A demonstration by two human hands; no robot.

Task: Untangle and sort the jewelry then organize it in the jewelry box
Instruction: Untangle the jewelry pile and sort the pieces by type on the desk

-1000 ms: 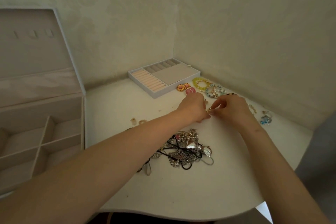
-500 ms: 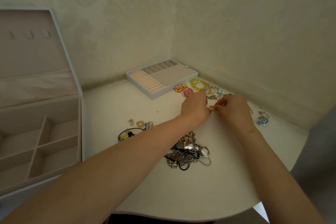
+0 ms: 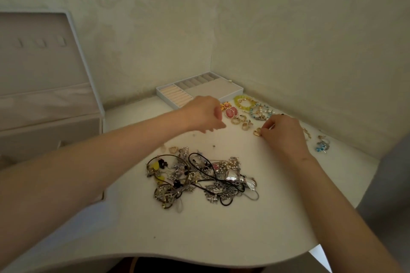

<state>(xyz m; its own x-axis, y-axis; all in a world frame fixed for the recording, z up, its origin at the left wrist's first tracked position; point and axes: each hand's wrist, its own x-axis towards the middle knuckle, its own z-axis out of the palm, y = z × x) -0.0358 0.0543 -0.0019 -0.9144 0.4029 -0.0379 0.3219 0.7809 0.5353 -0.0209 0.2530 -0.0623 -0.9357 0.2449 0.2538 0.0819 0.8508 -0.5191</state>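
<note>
Jewelry box [image 3: 44,86] stands open at the left edge. Left hand [image 3: 205,114] hovers at centre, fingers curled downward; whether it holds anything is unclear. Below it, a tangled jewelry pile [image 3: 199,178] lies on the white table [image 3: 221,232]. Right hand [image 3: 282,132], right of centre, pinches a gold heart charm [image 3: 257,132].

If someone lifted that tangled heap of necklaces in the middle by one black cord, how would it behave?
Probably floppy: the tangled heap is cords and chains lying limp on the table. Pulling one black cord would likely drag neighbouring pieces along, since strands loop through each other. The silver pendant looks chunky, so it may swing.
</note>
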